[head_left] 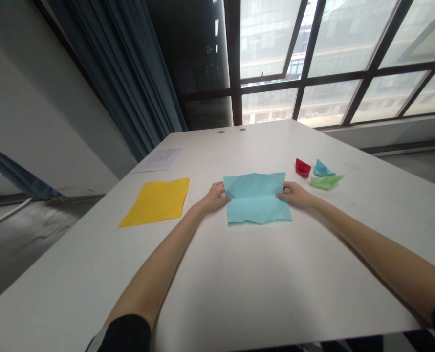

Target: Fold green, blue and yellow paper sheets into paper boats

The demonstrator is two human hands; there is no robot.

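Observation:
A light blue sheet of paper with a crease across its middle is spread between my hands, close above or on the table. My left hand pinches its left edge, thumb on top and fingers behind. On the opposite edge, my right hand grips the paper the same way. To the right of that hand sit three folded paper boats: a red boat, a blue boat and a green boat.
The white table carries a stack of yellow paper left of my left arm. Behind it lies a printed white sheet. A blue curtain and windows stand beyond the table.

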